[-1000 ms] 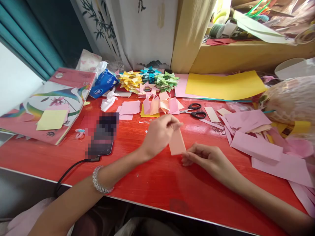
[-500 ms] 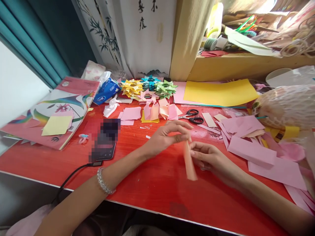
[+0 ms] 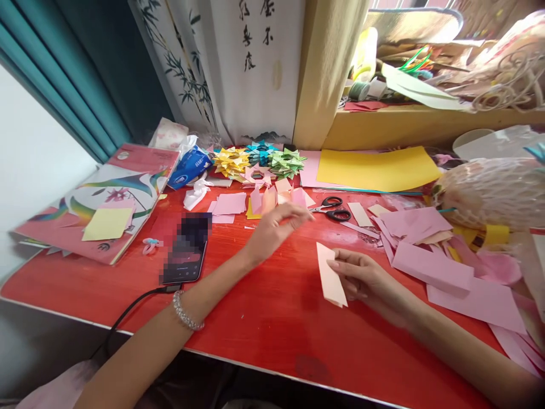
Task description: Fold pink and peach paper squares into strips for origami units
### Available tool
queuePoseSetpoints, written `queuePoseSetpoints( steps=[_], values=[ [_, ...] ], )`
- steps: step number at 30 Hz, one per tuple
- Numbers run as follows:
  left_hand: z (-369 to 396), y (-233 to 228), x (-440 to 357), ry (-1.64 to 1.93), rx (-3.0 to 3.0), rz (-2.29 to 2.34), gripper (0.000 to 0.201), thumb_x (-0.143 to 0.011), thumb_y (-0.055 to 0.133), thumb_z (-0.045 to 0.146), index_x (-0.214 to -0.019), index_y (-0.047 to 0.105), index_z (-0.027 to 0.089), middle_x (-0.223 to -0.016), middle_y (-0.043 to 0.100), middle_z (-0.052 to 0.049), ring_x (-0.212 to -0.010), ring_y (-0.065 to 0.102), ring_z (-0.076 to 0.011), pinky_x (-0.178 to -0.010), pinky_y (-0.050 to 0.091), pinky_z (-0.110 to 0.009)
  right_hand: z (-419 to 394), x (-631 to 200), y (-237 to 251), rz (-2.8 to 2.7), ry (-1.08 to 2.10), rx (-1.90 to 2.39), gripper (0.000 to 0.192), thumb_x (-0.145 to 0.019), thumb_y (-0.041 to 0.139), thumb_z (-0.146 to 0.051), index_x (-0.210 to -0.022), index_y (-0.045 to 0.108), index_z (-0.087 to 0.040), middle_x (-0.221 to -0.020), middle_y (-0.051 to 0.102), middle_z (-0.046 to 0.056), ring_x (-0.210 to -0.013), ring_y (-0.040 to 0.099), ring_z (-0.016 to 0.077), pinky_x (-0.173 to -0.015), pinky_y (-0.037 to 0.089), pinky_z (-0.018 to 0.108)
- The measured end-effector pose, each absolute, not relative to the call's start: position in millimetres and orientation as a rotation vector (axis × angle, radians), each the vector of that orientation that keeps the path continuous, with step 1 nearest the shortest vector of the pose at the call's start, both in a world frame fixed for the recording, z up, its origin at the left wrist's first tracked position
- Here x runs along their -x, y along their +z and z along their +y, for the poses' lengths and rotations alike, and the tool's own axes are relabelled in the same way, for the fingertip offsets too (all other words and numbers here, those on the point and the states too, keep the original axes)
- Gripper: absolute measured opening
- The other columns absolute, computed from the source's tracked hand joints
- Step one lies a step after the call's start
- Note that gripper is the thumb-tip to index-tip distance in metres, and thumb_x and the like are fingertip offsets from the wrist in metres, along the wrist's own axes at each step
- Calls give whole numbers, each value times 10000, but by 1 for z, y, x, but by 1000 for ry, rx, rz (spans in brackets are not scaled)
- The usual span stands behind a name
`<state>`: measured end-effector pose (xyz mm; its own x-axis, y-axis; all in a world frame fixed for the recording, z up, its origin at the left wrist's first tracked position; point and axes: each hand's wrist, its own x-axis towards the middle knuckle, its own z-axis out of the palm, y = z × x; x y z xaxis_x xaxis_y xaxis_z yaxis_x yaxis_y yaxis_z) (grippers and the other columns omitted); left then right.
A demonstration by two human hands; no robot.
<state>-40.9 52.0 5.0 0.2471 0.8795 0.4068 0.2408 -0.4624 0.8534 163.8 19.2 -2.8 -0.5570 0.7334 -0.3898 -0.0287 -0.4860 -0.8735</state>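
Note:
My right hand [image 3: 361, 274] pinches a folded strip of pale peach paper [image 3: 329, 277] by its right edge, between thumb and fingers. The strip is held upright at a slant over the red table. My left hand [image 3: 283, 224] is in the air to the upper left of the strip, apart from it, with fingers stretched out and nothing seen in them. Just behind its fingertips are black-handled scissors [image 3: 331, 209] and folded pink and peach paper pieces [image 3: 269, 200], partly hidden by the hand.
Several folded paper stars, one of them yellow [image 3: 230, 163], line the back. A phone [image 3: 187, 250] with a cable lies left, beside a pink book [image 3: 55, 222]. Pink paper sheets [image 3: 432, 264] are heaped at right. A large yellow sheet [image 3: 377, 169] lies behind the scissors.
My left hand has let go of the peach strip and moved left and up from it. My right hand still holds the strip, whose broad face now shows more. The view has tilted up slightly.

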Motion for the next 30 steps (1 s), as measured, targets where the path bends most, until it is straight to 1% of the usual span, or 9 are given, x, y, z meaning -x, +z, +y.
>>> queuePoseSetpoints(
  steps=[3, 6, 8, 11, 13, 16, 21, 25, 30],
  values=[
    [74, -1, 68, 1362, -2105, 1710, 198, -847, 514, 326, -968, 579, 183, -1058, 591, -81, -1068, 501, -210, -956, 382, -377, 25, -166, -5, -1254, 1902, 1191, 302, -789, 615, -397, -681, 430, -184, -461, 364, -77, -371, 225, 32, -350, 176, 171],
    [91, -16, 86, 1016, -2182, 2128, 596, -734, 651, 352, -1228, 401, 131, -1270, 487, -156, -1200, 429, -257, -985, 377, -376, 28, -167, -8, -1350, 1779, 1249, 336, -780, 610, -428, -654, 429, -175, -485, 385, -68, -379, 253, 28, -342, 170, 166],
    [95, -25, 92, 897, -2178, 2180, 656, -723, 655, 312, -1268, 359, 99, -1252, 507, -187, -1169, 473, -289, -928, 424, -375, 27, -166, -9, -1451, 1709, 1277, 350, -789, 585, -452, -644, 442, -167, -491, 414, -58, -379, 277, 26, -344, 187, 164],
    [95, -30, 95, 795, -2161, 2234, 545, -794, 551, 228, -1290, 358, 113, -1113, 610, -172, -1018, 586, -286, -797, 481, -354, 28, -162, -8, -1586, 1565, 1279, 321, -787, 576, -452, -678, 488, -163, -495, 472, -42, -383, 347, 41, -353, 255, 176],
    [94, -30, 96, 730, -2150, 2279, 480, -829, 476, 177, -1296, 370, 135, -1021, 654, -150, -931, 625, -268, -748, 487, -337, 33, -158, -3, -1591, 1482, 1197, 262, -772, 602, -415, -814, 537, -165, -526, 505, -40, -429, 447, 73, -393, 350, 196],
    [93, -28, 98, 650, -2136, 2330, 435, -844, 436, 156, -1278, 409, 144, -924, 681, -133, -862, 646, -255, -708, 485, -316, 49, -147, 13, -1644, 1412, 1067, 356, -773, 605, -358, -1055, 531, -153, -557, 533, -38, -450, 512, 104, -421, 418, 227],
    [92, -23, 98, 632, -2144, 2378, 375, -873, 390, 165, -1240, 459, 143, -881, 688, -137, -818, 656, -249, -681, 473, -307, 97, -98, 35, -1683, 1356, 1081, 243, -790, 578, -186, -1025, 556, -126, -582, 581, -3, -504, 577, 108, -488, 478, 220],
    [89, -17, 97, 677, -2136, 2447, 383, -916, 290, 175, -1263, 447, 142, -855, 691, -131, -790, 659, -239, -672, 461, -297, 135, -50, 26, -1702, 1337, 1170, 211, -818, 557, -132, -1022, 544, -83, -532, 563, -9, -456, 565, 112, -466, 478, 229],
    [84, -12, 96, 707, -2176, 2474, 401, -928, 282, 199, -1306, 413, 167, -855, 692, -117, -754, 660, -223, -647, 447, -275, 163, -21, 15, -1730, 1338, 1235, 246, -881, 523, -291, -1042, 560, -108, -934, 606, 56, -744, 604, 125, -643, 521, 284]
  ],
)
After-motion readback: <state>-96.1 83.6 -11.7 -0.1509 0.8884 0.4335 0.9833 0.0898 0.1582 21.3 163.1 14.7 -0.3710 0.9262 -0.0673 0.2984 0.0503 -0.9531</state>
